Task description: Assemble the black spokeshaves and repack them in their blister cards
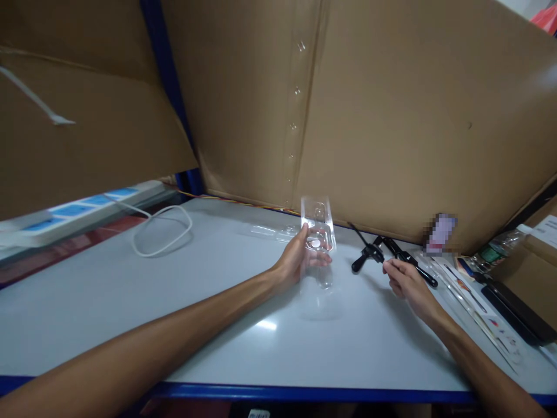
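Observation:
A clear plastic blister tray [319,226] stands upright in my left hand [299,252], which is closed around its side above the table. The moulded hollows in the tray show through it. At the right, my right hand [404,280] pinches the near end of a black tool [372,251] with a thin shaft and a short side handle; its exact kind is unclear. Just beyond that hand, a second black tool [402,255] with a rounded handle lies on the table. Another clear plastic piece [270,230] rests behind my left hand.
Cardboard panels [243,104] close off the back. A white power strip [82,212] and looped white cable [187,235] are at the left. At the right are printed packaging [465,284], a plastic bottle [498,249], a black case [517,310] and an open carton [528,267].

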A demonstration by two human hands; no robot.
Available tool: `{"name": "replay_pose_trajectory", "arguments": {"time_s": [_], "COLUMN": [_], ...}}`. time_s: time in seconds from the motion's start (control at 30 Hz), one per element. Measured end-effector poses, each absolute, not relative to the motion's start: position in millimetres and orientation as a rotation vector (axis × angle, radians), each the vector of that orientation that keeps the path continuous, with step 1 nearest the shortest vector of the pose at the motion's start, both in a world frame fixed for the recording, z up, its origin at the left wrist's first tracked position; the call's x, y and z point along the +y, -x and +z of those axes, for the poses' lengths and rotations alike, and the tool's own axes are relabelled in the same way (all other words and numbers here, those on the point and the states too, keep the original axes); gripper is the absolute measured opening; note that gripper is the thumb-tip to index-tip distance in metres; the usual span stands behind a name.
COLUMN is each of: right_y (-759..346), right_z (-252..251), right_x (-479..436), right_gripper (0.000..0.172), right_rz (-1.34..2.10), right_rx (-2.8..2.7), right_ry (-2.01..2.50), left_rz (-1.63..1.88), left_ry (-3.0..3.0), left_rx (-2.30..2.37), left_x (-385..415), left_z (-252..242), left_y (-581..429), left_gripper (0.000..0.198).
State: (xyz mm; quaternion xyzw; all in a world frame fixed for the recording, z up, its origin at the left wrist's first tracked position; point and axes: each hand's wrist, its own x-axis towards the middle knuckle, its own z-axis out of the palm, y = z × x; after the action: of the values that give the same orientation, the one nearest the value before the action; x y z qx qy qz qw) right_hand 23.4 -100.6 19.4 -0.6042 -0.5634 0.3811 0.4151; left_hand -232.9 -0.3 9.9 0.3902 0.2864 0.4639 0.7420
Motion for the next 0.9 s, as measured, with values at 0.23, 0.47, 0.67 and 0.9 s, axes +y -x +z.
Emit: {"name": "replay_pose_trajectory", "arguments": {"time_s": [0.23, 0.47, 0.67, 0.9], "right_y": [-6.3, 23.6, 28.1, 24.4], "right_z": [23.9, 17.9, 28.1, 22.5], "right_x": [-108.3, -122.7, -129.7, -130.0], "right_gripper": [0.053, 0.043, 0.043, 0.048], "right_rz": [1.123, 1.194, 1.375, 1.198], "right_rx": [-1.267, -1.422, -1.438, -1.532], "right_ry": [1.456, 1.374, 1.425, 1.503], "left_rz": [0.822, 0.665, 0.664, 0.700], "left_ry": [-0.873, -0.897, -0.800, -0.784], "left_rx": [0.571, 0.483, 0.423, 0.434], "left_x": [-26.7, -45.6, -40.7, -40.1], "left_z": [-2.5, -10.7, -10.8, -9.5], "left_y": [217.2, 207.6, 207.6, 206.3], "left_gripper": [0.040, 0.052, 0.046, 0.046]}}
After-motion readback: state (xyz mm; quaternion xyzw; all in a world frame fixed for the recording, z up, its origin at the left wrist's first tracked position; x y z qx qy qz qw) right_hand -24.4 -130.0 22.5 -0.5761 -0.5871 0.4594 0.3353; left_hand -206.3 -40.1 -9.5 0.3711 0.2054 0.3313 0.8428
